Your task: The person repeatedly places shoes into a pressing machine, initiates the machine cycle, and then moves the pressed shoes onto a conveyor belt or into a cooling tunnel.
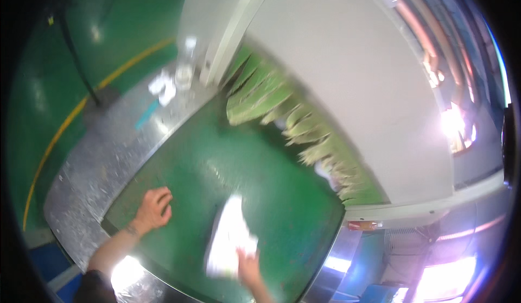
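My right hand [249, 266] has its fingers closed on the lower right edge of a white flat piece [229, 240]. The piece is overexposed and blurred, so its kind and material cannot be made out; it is longer than wide, narrowing toward the far end. Beneath it lies a green belt-like surface [190, 162]. Over the left part of that surface is my left hand [154, 208], fingers loosely bent and apart from the thumb, with nothing in it.
A green curtain cut into strips [271, 99] hangs under a big pale machine housing [347, 86] on the far side. Along the left runs a metal ledge [103, 156] bearing a clear bottle [184, 75], a crumpled white item [163, 87] and a teal strip [146, 114].
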`<move>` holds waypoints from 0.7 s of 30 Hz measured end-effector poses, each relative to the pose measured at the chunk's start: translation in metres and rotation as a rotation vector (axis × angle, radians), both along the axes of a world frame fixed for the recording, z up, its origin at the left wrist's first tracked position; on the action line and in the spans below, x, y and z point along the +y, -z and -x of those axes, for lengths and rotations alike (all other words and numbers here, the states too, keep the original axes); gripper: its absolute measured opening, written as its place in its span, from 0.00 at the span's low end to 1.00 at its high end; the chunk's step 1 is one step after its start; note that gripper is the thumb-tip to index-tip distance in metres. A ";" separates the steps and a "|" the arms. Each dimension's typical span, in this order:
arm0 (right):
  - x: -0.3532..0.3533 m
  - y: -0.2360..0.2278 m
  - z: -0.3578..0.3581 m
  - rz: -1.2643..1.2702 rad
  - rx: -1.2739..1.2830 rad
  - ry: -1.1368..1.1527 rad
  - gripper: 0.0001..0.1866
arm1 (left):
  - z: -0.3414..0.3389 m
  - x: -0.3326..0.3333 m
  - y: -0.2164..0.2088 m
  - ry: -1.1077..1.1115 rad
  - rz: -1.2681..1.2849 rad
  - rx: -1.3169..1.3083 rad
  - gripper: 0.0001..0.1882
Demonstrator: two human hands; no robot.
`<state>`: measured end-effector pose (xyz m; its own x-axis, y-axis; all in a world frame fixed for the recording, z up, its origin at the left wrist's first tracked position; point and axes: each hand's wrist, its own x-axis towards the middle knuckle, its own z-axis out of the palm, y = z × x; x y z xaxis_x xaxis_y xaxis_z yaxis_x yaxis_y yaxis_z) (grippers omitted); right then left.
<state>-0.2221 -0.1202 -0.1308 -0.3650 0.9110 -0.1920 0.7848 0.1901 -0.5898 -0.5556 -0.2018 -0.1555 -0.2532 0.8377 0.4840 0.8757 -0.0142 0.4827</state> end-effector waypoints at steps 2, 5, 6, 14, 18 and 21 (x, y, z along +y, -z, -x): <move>-0.138 -0.063 -0.046 0.287 0.156 0.279 0.22 | -0.009 0.015 -0.013 0.077 0.004 0.022 0.18; -0.301 -0.034 -0.153 0.459 0.113 0.862 0.26 | -0.080 0.028 -0.032 0.115 0.206 -0.405 0.19; -0.343 -0.020 -0.199 0.205 -0.284 0.565 0.26 | -0.111 0.033 -0.060 0.304 0.274 -0.602 0.22; -0.221 -0.268 -0.165 0.051 0.606 0.730 0.20 | -0.329 -0.008 -0.213 1.405 0.489 -1.403 0.54; -0.262 -0.271 -0.205 -0.479 0.917 0.287 0.37 | -0.420 -0.081 -0.283 1.525 0.347 -1.238 0.47; -0.304 -0.209 -0.255 -0.649 0.784 0.483 0.30 | -0.447 -0.118 -0.220 1.310 0.771 -1.131 0.37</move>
<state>0.0333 -0.4244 0.0787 0.2412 0.8336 0.4969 0.3154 0.4169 -0.8525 -0.1086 -0.3196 0.0645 0.7480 0.6621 0.0461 -0.1955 0.1534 0.9686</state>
